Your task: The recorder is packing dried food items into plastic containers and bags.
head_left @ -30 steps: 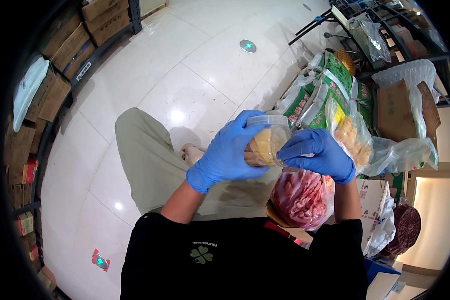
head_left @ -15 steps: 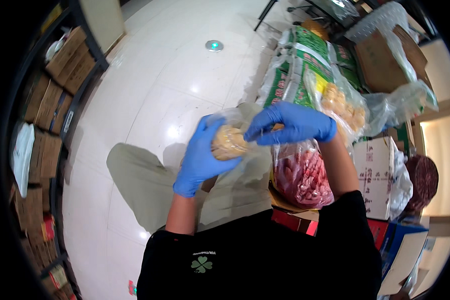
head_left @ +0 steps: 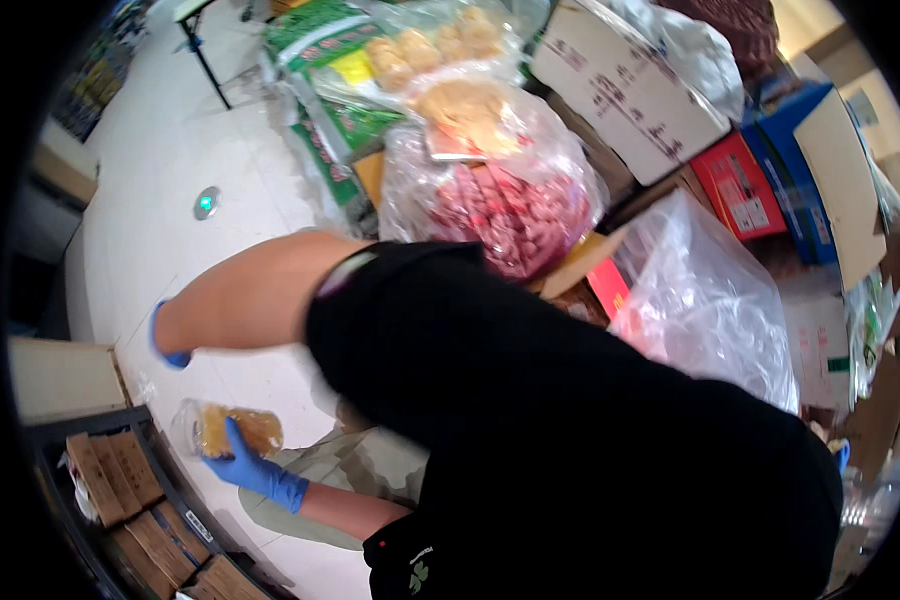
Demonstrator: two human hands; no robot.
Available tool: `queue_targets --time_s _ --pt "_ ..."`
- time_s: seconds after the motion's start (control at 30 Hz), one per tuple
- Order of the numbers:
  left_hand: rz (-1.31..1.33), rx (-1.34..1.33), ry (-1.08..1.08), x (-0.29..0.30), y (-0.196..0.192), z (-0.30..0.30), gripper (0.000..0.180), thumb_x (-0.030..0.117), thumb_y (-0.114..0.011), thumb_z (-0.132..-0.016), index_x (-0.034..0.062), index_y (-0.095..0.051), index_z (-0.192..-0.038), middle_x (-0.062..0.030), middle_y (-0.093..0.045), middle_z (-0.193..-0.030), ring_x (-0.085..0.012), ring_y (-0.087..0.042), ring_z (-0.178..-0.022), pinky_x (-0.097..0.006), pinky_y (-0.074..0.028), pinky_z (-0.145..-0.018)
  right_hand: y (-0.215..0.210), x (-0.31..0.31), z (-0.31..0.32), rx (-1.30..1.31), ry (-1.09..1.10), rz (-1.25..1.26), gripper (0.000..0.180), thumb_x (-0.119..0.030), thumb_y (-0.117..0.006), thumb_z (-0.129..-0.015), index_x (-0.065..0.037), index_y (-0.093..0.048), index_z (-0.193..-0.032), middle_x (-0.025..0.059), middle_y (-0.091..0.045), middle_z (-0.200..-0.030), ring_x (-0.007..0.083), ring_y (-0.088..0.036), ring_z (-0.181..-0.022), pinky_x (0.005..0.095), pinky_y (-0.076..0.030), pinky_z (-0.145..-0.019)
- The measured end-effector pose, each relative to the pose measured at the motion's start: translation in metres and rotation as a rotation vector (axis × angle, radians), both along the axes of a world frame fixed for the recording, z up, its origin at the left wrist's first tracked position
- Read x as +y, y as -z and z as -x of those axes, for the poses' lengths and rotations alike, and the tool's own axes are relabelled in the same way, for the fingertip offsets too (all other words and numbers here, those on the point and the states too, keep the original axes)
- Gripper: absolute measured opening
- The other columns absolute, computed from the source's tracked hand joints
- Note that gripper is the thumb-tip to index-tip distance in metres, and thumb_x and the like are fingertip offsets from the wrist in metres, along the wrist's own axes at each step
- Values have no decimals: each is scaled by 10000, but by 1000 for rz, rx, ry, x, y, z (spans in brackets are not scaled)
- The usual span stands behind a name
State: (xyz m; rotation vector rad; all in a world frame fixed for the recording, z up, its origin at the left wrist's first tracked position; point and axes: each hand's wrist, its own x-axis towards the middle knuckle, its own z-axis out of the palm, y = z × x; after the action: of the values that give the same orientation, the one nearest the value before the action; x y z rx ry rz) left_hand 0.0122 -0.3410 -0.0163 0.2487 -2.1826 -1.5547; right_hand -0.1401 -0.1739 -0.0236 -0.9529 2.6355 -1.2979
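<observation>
**A:** Since the view was swung round from half a second ago, can the clear bag of tan snacks [head_left: 232,428] be placed anywhere now?

**B:** Yep, it's held up just above the shelf [head_left: 90,430], right over the row of brown cartons [head_left: 120,485]. It's gripped from underneath by the left hand [head_left: 255,470], blue-gloved fingers curled tight around the lower end. Before, it was being held by both hands, out in front of the body.

**A:** So the right hand [head_left: 170,348] has been taken off it?

**B:** Looks like it. That arm is stretched across the chest, and the glove is seen over the white floor [head_left: 160,230] just past the shelf's far corner, apart from the bag. Only a sliver of glove is shown, so how far it's opened can't be told, nor whether anything is held.

**A:** And the big bag of red pieces [head_left: 510,200]?

**B:** Left well away from the shelf, on the other side of the body, untouched. So the snack bag is judged to be carried single-handed now, with everything resting on that one grip.
</observation>
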Motion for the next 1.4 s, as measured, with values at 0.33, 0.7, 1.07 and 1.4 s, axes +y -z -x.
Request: queue_targets --time_s 0.33,0.7,1.07,1.4 --pt "-208 -27 65 34 -8 -27 610 122 -797 -869 -35 -533 -1396 -167 -638 -1294 -244 -650 -1104 -379 -544 -977 -120 -77 54 28 -143 -806 204 -218 -660 -884 -66 -744 -990 146 -739 -990 292 -714 -919 477 -532 -831" --pt "-222 181 116 39 -6 -12 708 114 -822 -817 -27 -499 -1430 -153 -612 -1329 -247 -627 -1157 -381 -519 -1022 -149 -55 43 18 -135 -754 271 -248 -691 -837 -29 -761 -981 199 -738 -1010 344 -719 -952 475 -552 -852" --pt "-38 236 291 81 -48 -15 835 222 -929 -639 15 -556 -1357 -169 -541 -1346 -318 -562 -1252 -420 -485 -1057 -139 201 -21 -255 117 53 337 -269 -634 -1011 29 -736 -1130 68 -725 -894 130 -654 -827 306 -530 -774" --pt "-391 111 510 120 -55 -2 925 220 -961 -618 -2 -509 -1394 -141 -608 -1330 -254 -606 -1227 -400 -492 -1069 -91 403 -264 -360 784 462 300 -136 -611 -984 97 -697 -1152 90 -717 -903 135 -643 -801 270 -510 -748"
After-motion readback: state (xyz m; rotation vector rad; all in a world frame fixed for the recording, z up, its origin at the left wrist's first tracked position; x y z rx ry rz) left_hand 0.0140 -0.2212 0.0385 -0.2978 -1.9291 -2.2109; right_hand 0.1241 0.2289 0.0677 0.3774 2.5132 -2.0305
